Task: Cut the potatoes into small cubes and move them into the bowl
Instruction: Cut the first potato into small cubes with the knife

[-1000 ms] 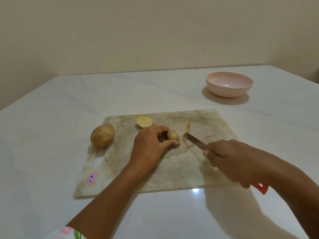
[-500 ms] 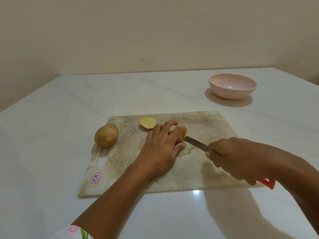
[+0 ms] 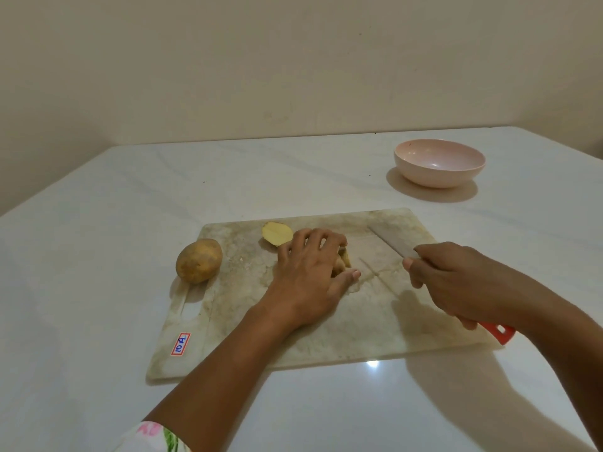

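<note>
Head view: my right hand [image 3: 456, 282], gripping the knife [image 3: 391, 243], is lifting it off the potato piece [image 3: 345, 258] my left hand [image 3: 310, 275] is holding on the board [image 3: 248, 321], so I think more cutting is coming.

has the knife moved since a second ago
Yes. The knife has swung away from the potato piece the left hand holds, its tip now nearer the far edge of the cutting board.

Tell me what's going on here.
A person is cutting potatoes. The left hand grips a cut piece on the board; the right hand holds a knife, its blade clear of it. A half lies behind the left hand, a whole potato sits at the board's left edge, and the bowl is empty.
</note>
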